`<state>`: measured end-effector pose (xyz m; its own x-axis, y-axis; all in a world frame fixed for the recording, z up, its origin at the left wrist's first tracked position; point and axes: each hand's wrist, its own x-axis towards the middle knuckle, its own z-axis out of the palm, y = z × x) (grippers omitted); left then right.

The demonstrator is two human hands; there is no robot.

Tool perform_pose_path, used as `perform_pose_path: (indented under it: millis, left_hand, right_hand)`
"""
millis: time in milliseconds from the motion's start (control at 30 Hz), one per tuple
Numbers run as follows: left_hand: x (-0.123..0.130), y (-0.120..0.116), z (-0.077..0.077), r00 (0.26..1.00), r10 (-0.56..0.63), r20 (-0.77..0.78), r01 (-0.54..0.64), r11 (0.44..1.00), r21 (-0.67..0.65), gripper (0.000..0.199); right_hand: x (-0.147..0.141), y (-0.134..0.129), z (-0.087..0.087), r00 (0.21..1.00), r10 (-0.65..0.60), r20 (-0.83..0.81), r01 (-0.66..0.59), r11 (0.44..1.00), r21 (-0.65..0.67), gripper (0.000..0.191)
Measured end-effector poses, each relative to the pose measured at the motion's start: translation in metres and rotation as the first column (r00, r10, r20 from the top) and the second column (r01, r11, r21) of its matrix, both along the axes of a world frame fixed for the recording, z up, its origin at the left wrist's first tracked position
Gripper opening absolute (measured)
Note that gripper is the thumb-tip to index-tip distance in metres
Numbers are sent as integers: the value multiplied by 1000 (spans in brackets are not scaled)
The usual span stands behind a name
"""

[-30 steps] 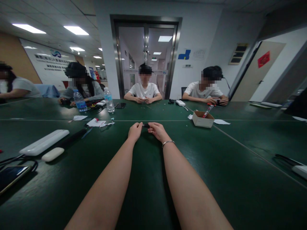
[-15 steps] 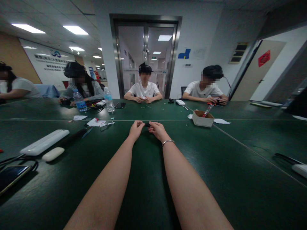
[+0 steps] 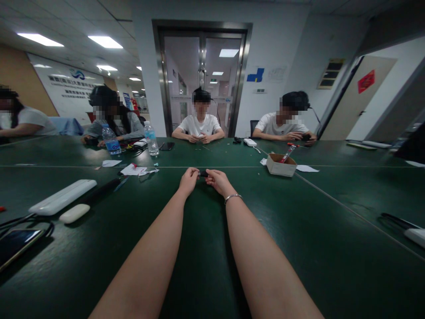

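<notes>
A small black object (image 3: 203,173) is held between my two hands over the green table (image 3: 206,248). My left hand (image 3: 190,180) pinches its left end, where a small greyish part shows by the fingertips. On the other end, the fingers of my right hand (image 3: 217,180) are closed, with a silver bangle (image 3: 233,198) on that wrist. What exactly the object is, I cannot make out. Scraps of white paper (image 3: 133,170) lie to the left of my hands, and an open cardboard box (image 3: 280,167) with a red-handled tool (image 3: 288,153) in it stands to the right.
Several people sit across the table. Two water bottles (image 3: 152,141) stand at the back left. Near me on the left lie a long white device (image 3: 63,197), a white rounded case (image 3: 75,213), a phone (image 3: 20,246) and cables. Another white item (image 3: 416,235) lies far right.
A small greyish part now shows between my left fingertips and the black object. Both hands have otherwise barely moved. The person at the right has shifted their hands slightly.
</notes>
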<state>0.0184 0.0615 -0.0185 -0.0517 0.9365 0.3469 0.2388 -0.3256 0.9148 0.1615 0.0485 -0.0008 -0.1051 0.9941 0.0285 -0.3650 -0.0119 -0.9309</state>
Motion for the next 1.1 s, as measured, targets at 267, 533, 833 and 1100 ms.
perform_pose_path:
  millis: [267,533,833,1100]
  left_hand:
    - [0,1,-1,1000,-6,14,6,1000,-2,16]
    - [0,0,0,1000,24,-12,-23,1000,18,15]
    - [0,2,-4,1000,17,-7,-17,999,31,15]
    - [1,-2,0,1000,-6,-6,6,1000,-19,14]
  right_hand:
    - [0,-1,1,1000,6,7,-6,1000,-7,13]
    - [0,1,0,1000,15,8,-15,1000,5,12]
    - [0,1,-1,1000,22,12,-22,1000,5,14]
    - [1,-1,1,999,33,26,-33,999,14,16]
